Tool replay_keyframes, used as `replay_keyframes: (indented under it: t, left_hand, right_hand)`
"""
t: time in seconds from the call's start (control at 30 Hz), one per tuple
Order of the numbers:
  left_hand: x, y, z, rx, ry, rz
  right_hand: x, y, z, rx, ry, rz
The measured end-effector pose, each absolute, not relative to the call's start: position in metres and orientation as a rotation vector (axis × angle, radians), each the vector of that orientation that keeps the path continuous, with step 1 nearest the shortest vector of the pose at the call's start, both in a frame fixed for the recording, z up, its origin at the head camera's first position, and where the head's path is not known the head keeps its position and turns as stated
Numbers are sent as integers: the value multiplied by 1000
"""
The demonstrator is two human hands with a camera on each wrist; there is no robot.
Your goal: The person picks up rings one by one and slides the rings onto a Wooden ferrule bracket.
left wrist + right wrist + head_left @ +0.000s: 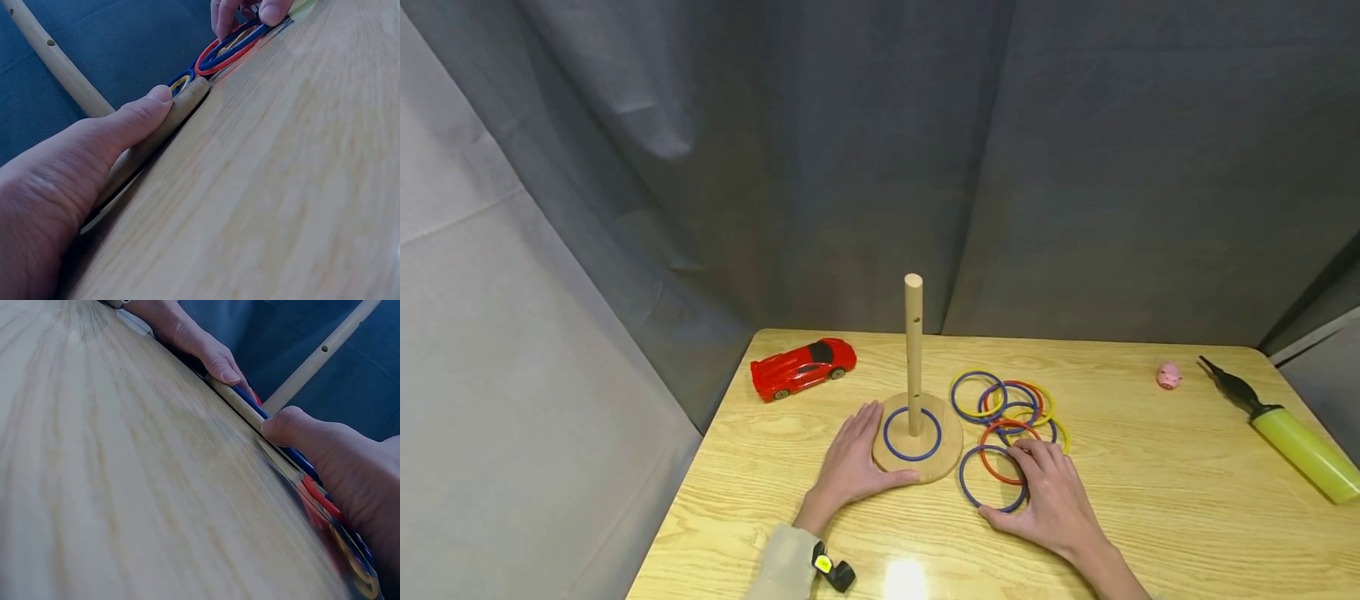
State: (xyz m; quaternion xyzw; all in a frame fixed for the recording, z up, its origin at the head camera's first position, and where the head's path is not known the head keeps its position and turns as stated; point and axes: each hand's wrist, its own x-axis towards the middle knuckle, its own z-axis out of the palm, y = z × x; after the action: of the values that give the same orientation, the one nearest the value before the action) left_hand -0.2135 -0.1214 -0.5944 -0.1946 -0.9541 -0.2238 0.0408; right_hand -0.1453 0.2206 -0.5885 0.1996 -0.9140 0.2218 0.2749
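A wooden peg stand has a round base (952, 443) and an upright post (913, 358). One blue ring (912, 459) lies on that base around the post. My left hand (859, 460) holds the base from its left side, the thumb along the front rim and the fingers along the left rim. To the right, my right hand (1054, 502) pinches another blue ring (962, 483) between thumb and fingers. That ring is tilted in the left wrist view and overlaps a red ring (997, 477) in the head view.
Several blue, red and yellow rings (954, 398) lie in an overlapping pile behind my right hand. A red toy car (803, 367) stands at the back left. Far right are a pink pig figure (1168, 375) and a yellow-green hand pump (1303, 450). Grey curtains (865, 167) hang behind the table.
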Motion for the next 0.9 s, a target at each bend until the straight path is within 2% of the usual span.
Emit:
replay_keyframes:
  t: [0.9]
  left_hand:
    - [-213,-121,-594,-610,-2925,-669]
  right_hand:
    - [-145,209,-580,560,-2615,560]
